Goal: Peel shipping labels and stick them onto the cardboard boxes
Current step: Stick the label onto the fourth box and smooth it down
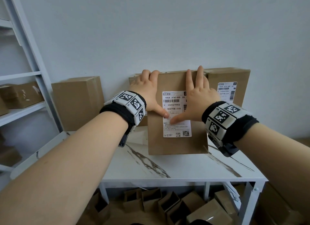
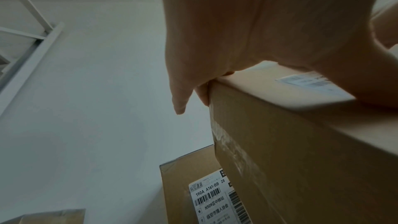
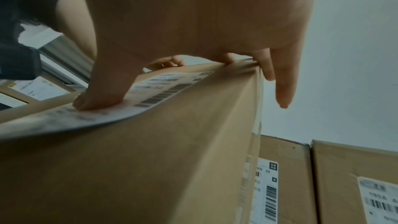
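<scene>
One white shipping label (image 1: 177, 114) sits on the front face of the brown cardboard box (image 1: 177, 141) we are holding; it carries a bold "190A A161-BB 28" line, barcodes, rows of small print and a QR code near its lower right corner, and in the right wrist view its near edge looks slightly raised from the cardboard. That box stands on the marble-patterned white worktop (image 1: 176, 167), near the middle. Our left hand (image 1: 147, 92) curls its fingers (image 2: 202, 93) over the box's top left edge while the thumb presses the label; our right hand (image 1: 198, 97) lies spread on the face, fingers (image 3: 284, 91) reaching over the top right edge, thumb also pressing the label. Behind on the right stands another box with a label (image 1: 227, 93), a plain box (image 1: 78, 102) on the left, against the pale wall. White shelving (image 1: 25, 90) at far left holds more cartons.
</scene>
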`<control>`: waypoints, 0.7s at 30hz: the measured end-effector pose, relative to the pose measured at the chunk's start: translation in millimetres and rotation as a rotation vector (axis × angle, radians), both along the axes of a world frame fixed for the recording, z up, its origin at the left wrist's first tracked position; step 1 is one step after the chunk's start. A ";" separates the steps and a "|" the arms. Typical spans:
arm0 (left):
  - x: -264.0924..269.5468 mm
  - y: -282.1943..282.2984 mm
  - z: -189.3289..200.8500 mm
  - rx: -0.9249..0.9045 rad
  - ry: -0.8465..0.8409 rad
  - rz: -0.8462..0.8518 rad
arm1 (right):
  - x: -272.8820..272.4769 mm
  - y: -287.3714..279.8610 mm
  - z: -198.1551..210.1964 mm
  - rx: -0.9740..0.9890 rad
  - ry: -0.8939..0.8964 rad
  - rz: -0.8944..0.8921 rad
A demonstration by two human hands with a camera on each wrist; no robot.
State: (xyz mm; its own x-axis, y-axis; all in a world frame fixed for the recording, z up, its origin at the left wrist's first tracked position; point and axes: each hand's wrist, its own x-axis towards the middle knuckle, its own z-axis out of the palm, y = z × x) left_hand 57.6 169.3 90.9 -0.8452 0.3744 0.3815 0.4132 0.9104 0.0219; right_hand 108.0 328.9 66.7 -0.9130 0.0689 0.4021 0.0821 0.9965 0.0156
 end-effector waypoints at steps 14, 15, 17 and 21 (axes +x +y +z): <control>-6.5 2.1 1.8 0.009 -0.025 0.015 | 7.6 -5.7 -24.4 -0.003 -0.039 0.062; -6.4 2.5 1.9 0.009 -0.025 0.016 | 8.2 -4.0 -24.3 -0.009 -0.046 0.073; -6.8 2.8 1.9 0.010 -0.029 0.021 | 8.8 0.1 -23.2 -0.024 -0.063 0.100; -7.9 3.3 2.1 0.019 -0.045 0.024 | 9.0 8.2 -21.3 -0.028 -0.103 0.137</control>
State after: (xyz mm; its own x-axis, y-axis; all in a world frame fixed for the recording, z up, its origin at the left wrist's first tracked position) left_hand 49.7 172.6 93.0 -0.8702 0.3471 0.3496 0.3896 0.9192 0.0570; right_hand 116.9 337.1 45.4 -0.9509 -0.0494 0.3055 -0.0553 0.9984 -0.0106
